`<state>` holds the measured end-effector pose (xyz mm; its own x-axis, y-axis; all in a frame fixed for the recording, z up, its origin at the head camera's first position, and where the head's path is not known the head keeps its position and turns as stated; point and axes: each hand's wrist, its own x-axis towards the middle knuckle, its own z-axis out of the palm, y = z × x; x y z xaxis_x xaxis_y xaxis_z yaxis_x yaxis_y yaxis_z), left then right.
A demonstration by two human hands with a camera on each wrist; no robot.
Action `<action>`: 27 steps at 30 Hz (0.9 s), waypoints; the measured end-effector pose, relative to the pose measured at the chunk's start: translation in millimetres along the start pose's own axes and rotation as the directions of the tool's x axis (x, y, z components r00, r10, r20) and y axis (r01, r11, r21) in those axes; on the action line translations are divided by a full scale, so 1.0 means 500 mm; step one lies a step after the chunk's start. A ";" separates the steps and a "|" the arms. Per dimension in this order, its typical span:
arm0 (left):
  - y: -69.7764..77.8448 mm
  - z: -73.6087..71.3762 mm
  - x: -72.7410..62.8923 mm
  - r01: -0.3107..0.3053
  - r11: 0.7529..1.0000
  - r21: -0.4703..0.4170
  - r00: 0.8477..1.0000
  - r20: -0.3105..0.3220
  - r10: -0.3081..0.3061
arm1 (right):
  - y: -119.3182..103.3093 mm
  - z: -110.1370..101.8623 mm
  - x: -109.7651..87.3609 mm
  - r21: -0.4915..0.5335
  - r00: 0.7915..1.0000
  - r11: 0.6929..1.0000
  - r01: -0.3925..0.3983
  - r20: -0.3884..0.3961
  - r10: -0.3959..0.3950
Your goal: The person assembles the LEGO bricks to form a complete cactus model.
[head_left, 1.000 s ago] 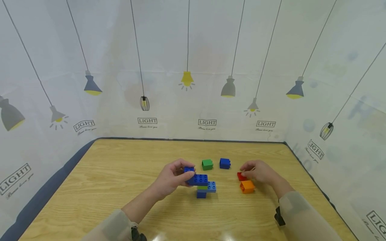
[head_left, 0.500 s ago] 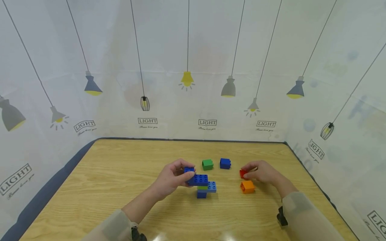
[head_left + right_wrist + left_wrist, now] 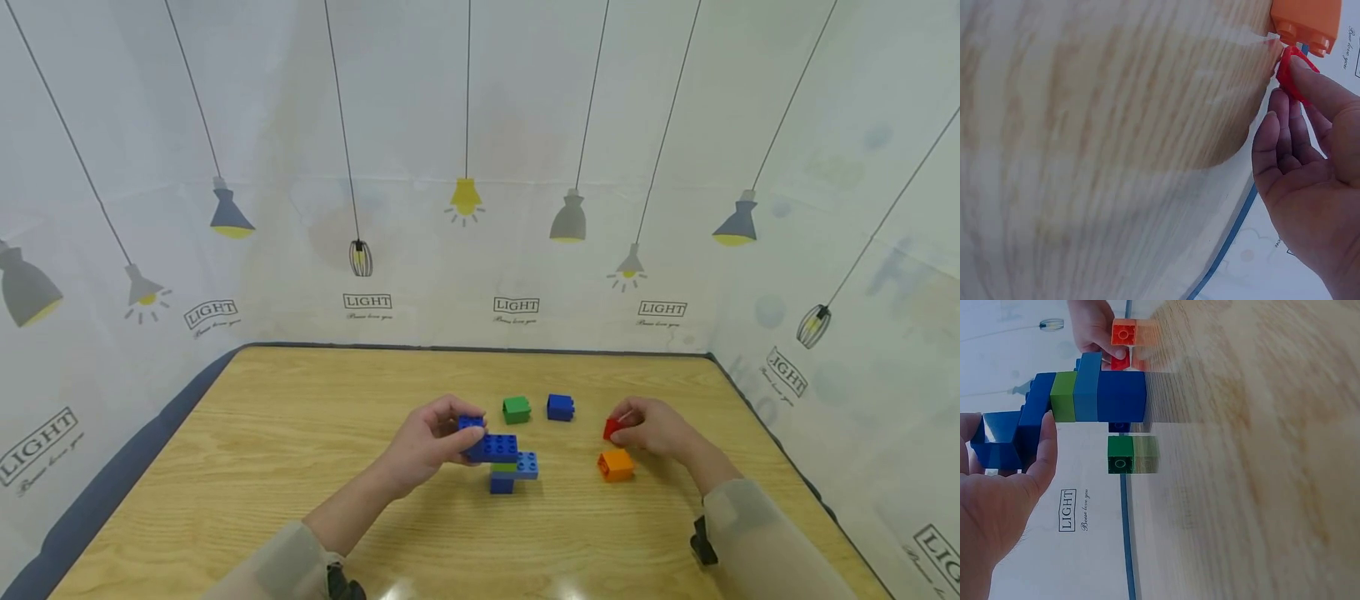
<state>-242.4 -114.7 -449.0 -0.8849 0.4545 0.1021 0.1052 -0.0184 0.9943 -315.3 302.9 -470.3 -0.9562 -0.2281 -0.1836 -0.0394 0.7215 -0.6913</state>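
Observation:
My left hand [image 3: 426, 446] grips the blue top end of a stepped stack of building bricks [image 3: 499, 448]. Seen in the left wrist view, that stack has dark blue bricks at both ends, with a lime green brick [image 3: 1063, 397] and a light blue brick [image 3: 1087, 387] between them. To the right, my right hand [image 3: 651, 427] pinches a small red brick [image 3: 611, 428] between thumb and fingers. In the right wrist view the red brick [image 3: 1291, 72] is tilted, and the thumb covers part of it. An orange brick [image 3: 616, 465] lies just in front of the right hand.
Behind the stack, a green brick [image 3: 516, 409] and a blue brick [image 3: 560, 407] lie on their sides on the wooden table [image 3: 300, 417]. A pale printed curtain [image 3: 420, 275] surrounds the table's back and sides.
My right hand has shifted slightly right with the red brick, which has gone from lying flat to tilted up in the fingers. The left hand and the stack have stayed put.

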 end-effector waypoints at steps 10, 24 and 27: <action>0.003 0.001 -0.001 0.008 1.000 0.002 1.000 0.000 -0.008 | -0.024 -0.009 -0.023 0.058 0.998 0.997 0.050 -0.045 -0.048; 0.004 0.002 -0.002 -0.004 1.000 0.008 1.000 0.001 0.004 | -0.091 0.029 -0.051 0.360 0.986 0.926 0.118 0.066 -0.151; 0.005 0.002 -0.002 -0.002 1.000 0.003 1.000 0.000 0.002 | -0.105 0.037 -0.058 0.391 0.982 0.912 0.127 0.082 -0.172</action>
<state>-240.7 -114.3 -446.7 -0.8849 0.4540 0.1037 0.1080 -0.0164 0.9940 -280.2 259.4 -441.6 -0.9081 -0.4017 -0.1185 -0.0440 0.3730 -0.9268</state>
